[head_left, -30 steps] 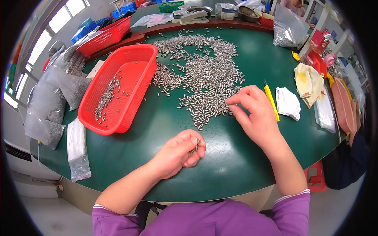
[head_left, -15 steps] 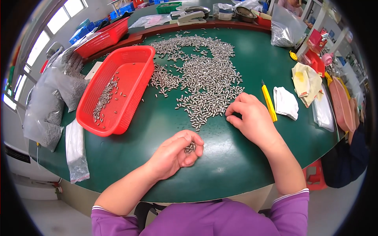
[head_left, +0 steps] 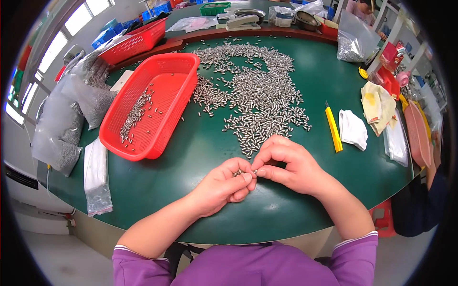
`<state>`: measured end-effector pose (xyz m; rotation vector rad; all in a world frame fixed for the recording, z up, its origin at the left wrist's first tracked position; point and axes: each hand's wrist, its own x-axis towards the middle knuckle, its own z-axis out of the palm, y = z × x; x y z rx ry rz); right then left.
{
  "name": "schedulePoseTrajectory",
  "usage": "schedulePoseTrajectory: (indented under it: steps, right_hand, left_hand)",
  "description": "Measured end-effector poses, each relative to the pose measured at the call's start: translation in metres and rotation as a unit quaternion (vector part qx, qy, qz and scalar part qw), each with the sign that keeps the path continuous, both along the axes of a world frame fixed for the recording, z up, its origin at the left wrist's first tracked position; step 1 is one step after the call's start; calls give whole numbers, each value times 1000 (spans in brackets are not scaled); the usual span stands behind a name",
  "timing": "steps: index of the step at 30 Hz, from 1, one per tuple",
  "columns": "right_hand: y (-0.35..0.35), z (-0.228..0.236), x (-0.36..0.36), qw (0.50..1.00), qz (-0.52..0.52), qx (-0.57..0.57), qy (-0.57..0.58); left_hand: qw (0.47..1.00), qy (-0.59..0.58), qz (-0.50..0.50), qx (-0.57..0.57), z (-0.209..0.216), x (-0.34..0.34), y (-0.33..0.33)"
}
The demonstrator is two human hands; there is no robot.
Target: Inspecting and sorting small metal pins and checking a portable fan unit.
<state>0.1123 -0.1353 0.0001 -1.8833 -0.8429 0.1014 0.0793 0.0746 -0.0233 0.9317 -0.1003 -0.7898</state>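
Observation:
Small silvery metal pins [head_left: 260,95] lie in a broad heap on the green table [head_left: 191,190], tapering toward me. My left hand [head_left: 222,186] is curled around a few of the same pins, mostly hidden by its fingers. Thumb and forefinger of my right hand [head_left: 286,164] pinch a single pin [head_left: 256,172] against the left fingertips, so the two hands touch. Left of the heap stands a red perforated basket [head_left: 164,128] with a scatter of pins on its bottom.
Clear bags of pins [head_left: 59,148] crowd the left edge, beside a pack of plastic bags [head_left: 97,176]. To the right lie a yellow cutter knife [head_left: 333,129], a white cloth [head_left: 353,128] and a cream glove [head_left: 377,105]. A wooden ledge [head_left: 214,35] bounds the table's far side.
My right hand has moved from the heap's right edge down and left to meet the left hand, a pin in its fingertips. The left fingers have closed further. The view has shifted slightly.

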Motion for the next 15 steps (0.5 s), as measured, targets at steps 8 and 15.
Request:
schedulePoseTrajectory:
  steps: [8, 15]
  right_hand:
    - [3, -3, -3, 1000, 2, 11, -27]
    - [-4, 0, 4, 983, -148, 13, -107]
  left_hand:
    - [1000, -12, 0, 19, 1, 0, -1]
    - [1000, 2, 20, 7, 1, 0, -1]
